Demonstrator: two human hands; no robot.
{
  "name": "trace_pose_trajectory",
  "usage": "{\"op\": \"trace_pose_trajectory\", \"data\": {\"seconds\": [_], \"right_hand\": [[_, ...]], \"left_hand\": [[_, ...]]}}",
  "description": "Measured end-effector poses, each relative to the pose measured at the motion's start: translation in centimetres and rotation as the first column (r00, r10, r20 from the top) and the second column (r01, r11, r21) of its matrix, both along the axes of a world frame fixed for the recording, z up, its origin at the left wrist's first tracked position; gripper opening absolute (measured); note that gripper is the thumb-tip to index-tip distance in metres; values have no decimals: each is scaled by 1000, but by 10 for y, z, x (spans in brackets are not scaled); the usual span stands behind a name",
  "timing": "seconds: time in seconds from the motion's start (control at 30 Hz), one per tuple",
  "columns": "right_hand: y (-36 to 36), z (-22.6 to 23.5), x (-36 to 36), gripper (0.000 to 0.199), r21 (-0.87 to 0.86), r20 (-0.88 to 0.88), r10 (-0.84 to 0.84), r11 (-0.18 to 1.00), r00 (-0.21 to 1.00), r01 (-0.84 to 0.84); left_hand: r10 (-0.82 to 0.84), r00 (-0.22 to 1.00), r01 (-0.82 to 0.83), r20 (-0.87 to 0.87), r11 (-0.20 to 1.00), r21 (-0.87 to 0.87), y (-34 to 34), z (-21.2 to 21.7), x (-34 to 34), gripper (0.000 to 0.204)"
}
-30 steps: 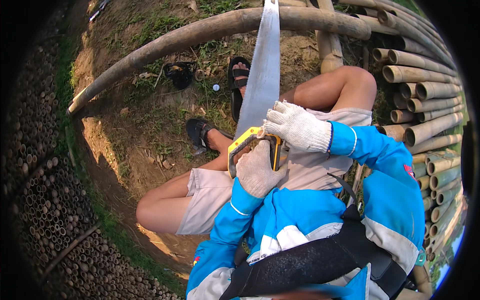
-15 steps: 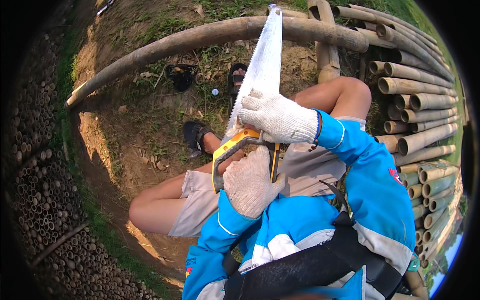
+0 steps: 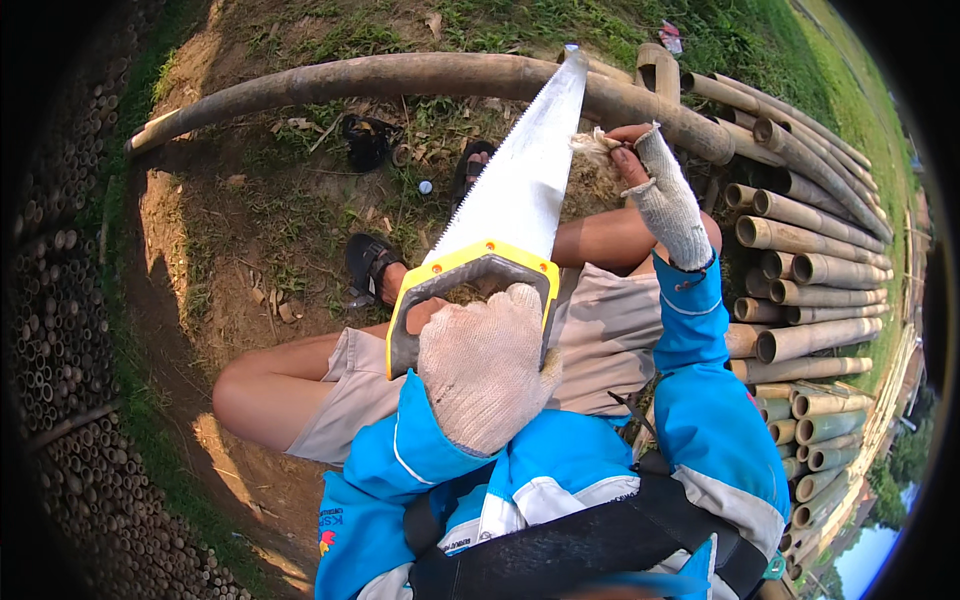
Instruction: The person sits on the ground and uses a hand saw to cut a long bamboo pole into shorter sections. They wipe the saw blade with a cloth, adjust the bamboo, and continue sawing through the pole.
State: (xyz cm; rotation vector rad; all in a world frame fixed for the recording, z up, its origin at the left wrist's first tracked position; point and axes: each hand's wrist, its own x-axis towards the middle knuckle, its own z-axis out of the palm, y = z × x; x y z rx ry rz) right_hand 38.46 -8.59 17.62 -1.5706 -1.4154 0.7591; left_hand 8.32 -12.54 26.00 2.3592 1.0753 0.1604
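Observation:
My gloved left hand [image 3: 485,365] is closed round the yellow-and-black handle of a handsaw [image 3: 525,170]. The silver blade points away from me with its teeth facing left. Its tip overlaps the long bamboo pole [image 3: 420,78] in view; whether they touch I cannot tell. To the right of the blade, my right hand [image 3: 660,195] is raised, with bare fingertips showing beyond a white knit glove. Thumb and fingers pinch a small crumpled beige scrap [image 3: 598,146], perhaps cloth or fibre.
Cut bamboo poles [image 3: 800,270] are stacked at my right. More bamboo ends [image 3: 75,400] face up at the far left. A black bundle [image 3: 367,143] and a small white round object [image 3: 425,187] lie on the dirt near my sandals [image 3: 372,262].
My right hand has left the saw blade and moved right and away, now pinching the beige scrap. My left hand still grips the saw, whose handle has tilted slightly.

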Motion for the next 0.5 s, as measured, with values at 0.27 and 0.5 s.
{"op": "trace_pose_trajectory", "data": {"seconds": [0.27,0.5], "right_hand": [[6,-35,9,38,-155,-818,-102,987,567,-46],[1,-41,4,44,-127,-928,-61,979,367,-158]], "left_hand": [[-42,989,53,-139,996,70,-16,-30,7,57],[-30,991,30,-133,1000,-1,-17,-34,9,66]]}}
